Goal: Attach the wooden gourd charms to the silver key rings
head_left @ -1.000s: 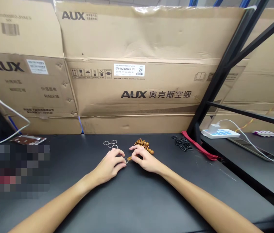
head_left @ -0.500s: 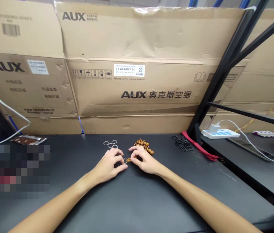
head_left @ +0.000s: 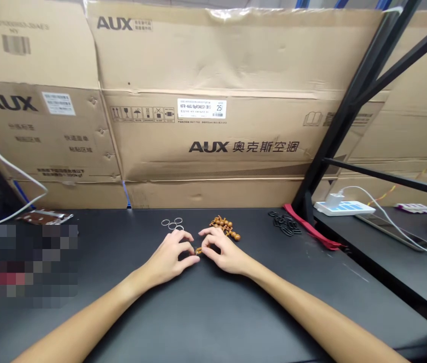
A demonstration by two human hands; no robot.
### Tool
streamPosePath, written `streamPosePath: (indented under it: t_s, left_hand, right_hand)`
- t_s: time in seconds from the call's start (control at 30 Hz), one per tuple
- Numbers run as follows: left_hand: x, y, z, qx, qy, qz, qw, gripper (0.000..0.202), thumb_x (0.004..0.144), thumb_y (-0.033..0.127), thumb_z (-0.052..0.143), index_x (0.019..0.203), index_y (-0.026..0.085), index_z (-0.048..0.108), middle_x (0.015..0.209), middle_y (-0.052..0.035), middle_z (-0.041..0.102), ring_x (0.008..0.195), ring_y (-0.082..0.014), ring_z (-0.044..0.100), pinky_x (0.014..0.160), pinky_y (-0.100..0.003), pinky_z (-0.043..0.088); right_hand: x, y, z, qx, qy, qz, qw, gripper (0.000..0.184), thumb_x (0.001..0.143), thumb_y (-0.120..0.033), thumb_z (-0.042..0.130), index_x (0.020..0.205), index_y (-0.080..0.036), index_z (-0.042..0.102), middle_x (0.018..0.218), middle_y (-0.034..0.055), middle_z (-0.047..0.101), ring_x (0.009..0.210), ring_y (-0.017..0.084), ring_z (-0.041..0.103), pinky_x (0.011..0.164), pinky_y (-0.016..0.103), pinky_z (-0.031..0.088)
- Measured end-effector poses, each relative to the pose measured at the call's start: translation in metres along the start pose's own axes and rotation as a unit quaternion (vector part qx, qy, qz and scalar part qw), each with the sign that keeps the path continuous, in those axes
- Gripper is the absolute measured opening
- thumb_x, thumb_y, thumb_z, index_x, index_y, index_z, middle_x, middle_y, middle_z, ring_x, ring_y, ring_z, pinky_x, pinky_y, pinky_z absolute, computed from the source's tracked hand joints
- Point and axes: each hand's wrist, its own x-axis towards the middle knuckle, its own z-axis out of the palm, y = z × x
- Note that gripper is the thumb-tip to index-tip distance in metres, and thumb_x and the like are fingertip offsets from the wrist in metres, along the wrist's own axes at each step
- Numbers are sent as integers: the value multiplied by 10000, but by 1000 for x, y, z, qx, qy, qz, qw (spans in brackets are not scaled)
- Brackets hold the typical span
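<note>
My left hand point(head_left: 171, 256) is closed in a pinch on a metal split ring, which now hardly shows behind the fingertips. Facing it, my right hand point(head_left: 225, 252) pinches a short yellow-brown cord loop point(head_left: 199, 250) that bridges the small gap between the two hands. Whatever hangs from the cord is hidden in the right fingers. Behind the right hand lies a pile of brown wooden bead charms point(head_left: 223, 223). Several loose silver split rings point(head_left: 172, 225) rest just beyond my left fingers.
Black clasps or rings point(head_left: 285, 224) lie in a heap at right, beside a red strap point(head_left: 314, 233). A power strip point(head_left: 344, 207) and a phone point(head_left: 395, 232) are further right, past a black metal frame point(head_left: 344, 111). Cardboard boxes point(head_left: 213, 191) stand along the back.
The hands have drawn slightly closer together. The metal ring between them is less visible, and the cord loop now sits right at the left fingertips. The piles stay put.
</note>
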Motion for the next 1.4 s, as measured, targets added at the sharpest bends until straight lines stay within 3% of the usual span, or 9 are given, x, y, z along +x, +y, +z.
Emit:
streamPosePath:
  t_s: [0.23,0.5,0.73,0.97,1.2,1.4]
  left_hand:
    - [1,-2,2,-6,1,24,1000,186,915,228,506,817,202,662,1104,-56,556,1026,-200,506,930,-373,423]
    - [1,0,-3,-16,-7,-4,1000,111,859,304,599,832,210,652,1115,-45,545,1052,-208,507,950,-371,423]
    - [2,3,-1,-25,-16,3,1000,166,914,224,490,814,198,620,1100,-48,552,1027,-199,511,945,-369,416]
    - [2,-4,-4,-36,-37,2,999,162,918,265,486,850,209,622,1124,-50,534,1054,-203,503,958,-360,418]
    - [1,3,-2,-31,-18,-7,999,139,896,275,533,834,211,640,1117,-44,546,1046,-204,517,957,-368,422]
    - [3,-1,-2,-14,-20,13,1000,184,919,239,477,835,207,637,1106,-57,547,1034,-210,508,939,-380,422]
  right_hand:
    - [0,5,1,8,6,7,1000,169,906,-237,509,750,-197,563,1140,85,547,1160,211,464,1014,420,347]
    - [2,4,0,17,7,26,999,201,898,-214,508,704,-190,553,1123,86,561,1152,210,480,1005,409,347]
    - [2,1,0,38,-1,34,999,199,892,-213,514,703,-185,569,1140,84,563,1144,206,487,1001,404,353]
    - [4,7,-2,18,14,51,998,217,883,-196,511,672,-178,561,1111,94,565,1149,217,488,1010,428,340]
    - [2,2,2,32,-2,22,999,190,890,-211,517,710,-180,570,1145,85,560,1134,201,495,970,387,389]
    - [1,9,2,-42,37,13,998,175,881,-181,507,715,-183,560,1127,100,560,1142,229,474,998,447,360]
